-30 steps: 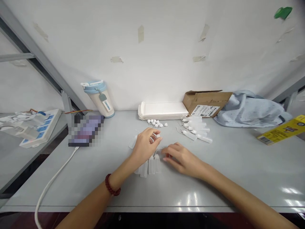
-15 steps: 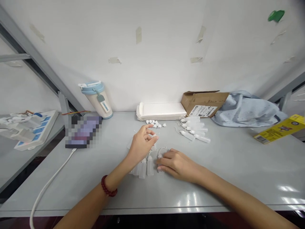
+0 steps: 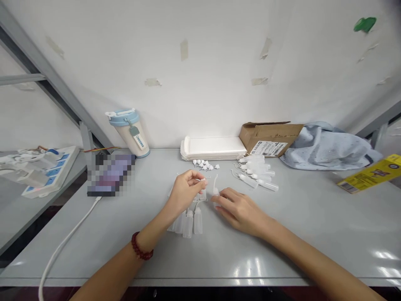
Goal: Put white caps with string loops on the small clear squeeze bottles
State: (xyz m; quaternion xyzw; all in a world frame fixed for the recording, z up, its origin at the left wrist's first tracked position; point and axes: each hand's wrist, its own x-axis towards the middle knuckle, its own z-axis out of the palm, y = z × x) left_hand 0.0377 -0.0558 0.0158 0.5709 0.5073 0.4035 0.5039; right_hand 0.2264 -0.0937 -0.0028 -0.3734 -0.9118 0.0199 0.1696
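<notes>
My left hand (image 3: 188,187) is closed in a pinch, with a small white cap (image 3: 203,180) partly showing between thumb and fingers. My right hand (image 3: 236,207) grips a translucent squeeze bottle (image 3: 216,192) by its side; the thin curved nozzle points up and the lower part is hidden by the fingers. Several similar bottles (image 3: 198,220) lie under and in front of my left hand, partly covered by it. Beyond the hands sits a small pile of white caps (image 3: 205,165). More bottles (image 3: 265,184), some of them capped, lie to the right.
Against the wall stand a blue-lidded tumbler (image 3: 133,136), a stack of flat white boxes (image 3: 216,146), an open cardboard box (image 3: 271,140) and a pale blue cloth (image 3: 328,146). A yellow box (image 3: 371,173) is at right. At left lie a phone (image 3: 112,174), its cable (image 3: 67,238) and a power strip (image 3: 56,173).
My right hand has raised the bottle off the table and tilted it more upright, toward my left hand. My left hand has barely moved. The view has shifted slightly.
</notes>
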